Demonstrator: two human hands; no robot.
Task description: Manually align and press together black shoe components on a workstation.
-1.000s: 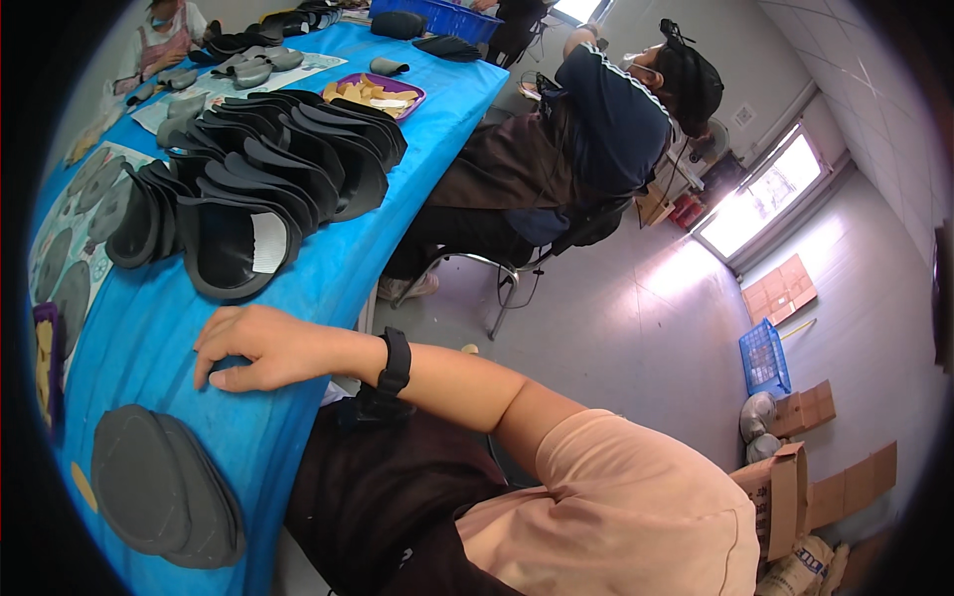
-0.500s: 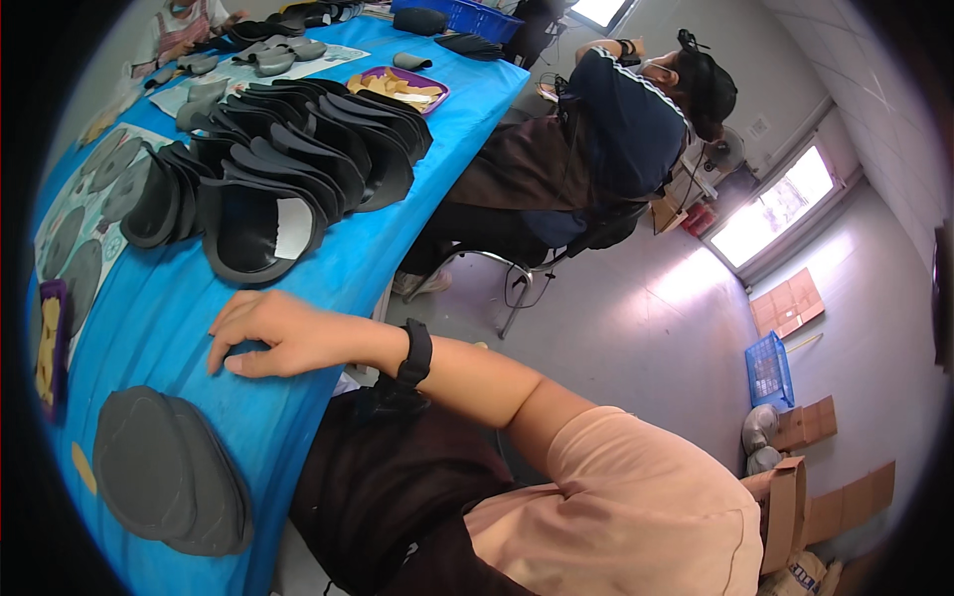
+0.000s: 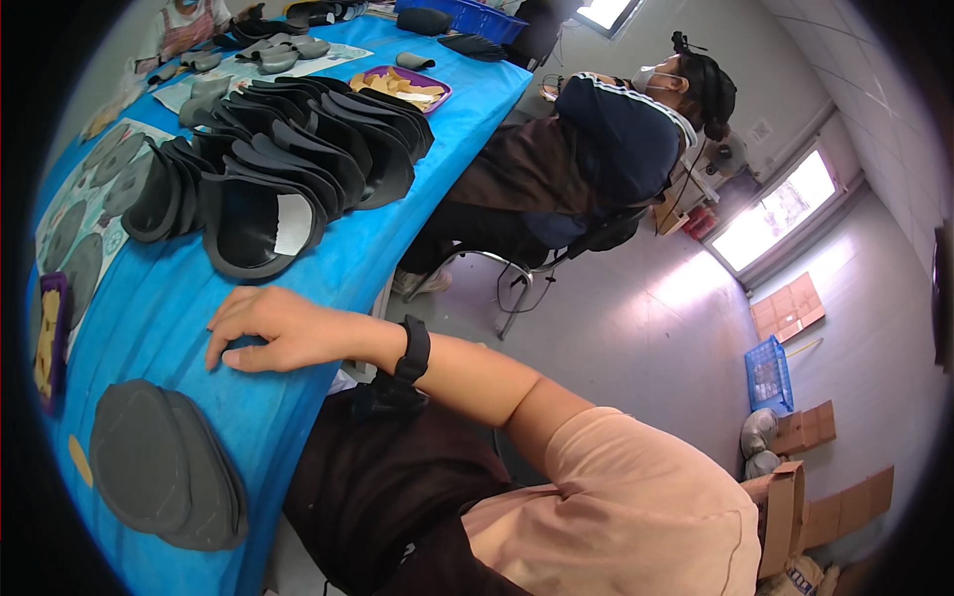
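My right hand point(image 3: 273, 328) rests palm down on the blue-covered table point(image 3: 164, 333), near its edge. Its fingers are loosely bent and apart, with nothing visible in them. A black band circles that wrist. Just beyond the hand, several black curved, cup-like pads point(image 3: 254, 223) with grey rims lean in nested rows; the nearest bears a white patch. On the near side lies a small stack of flat, rounded dark grey pads point(image 3: 144, 457), apart from my fingers. Beside that stack is a thin tan oval piece point(image 3: 80, 462). My left hand is out of view.
Purple trays of tan pieces stand at the far side point(image 3: 437, 99) and left edge point(image 3: 58, 328). Grey pieces lie on printed sheets. A seated co-worker point(image 3: 616, 149) is beyond the table edge; another person point(image 3: 184, 30) is at the far end. Cardboard boxes point(image 3: 785, 507) stand right.
The seated co-worker's raised arm has come down and their head has lifted and turned. My right hand keeps its resting pose; the whole view has shifted slightly.
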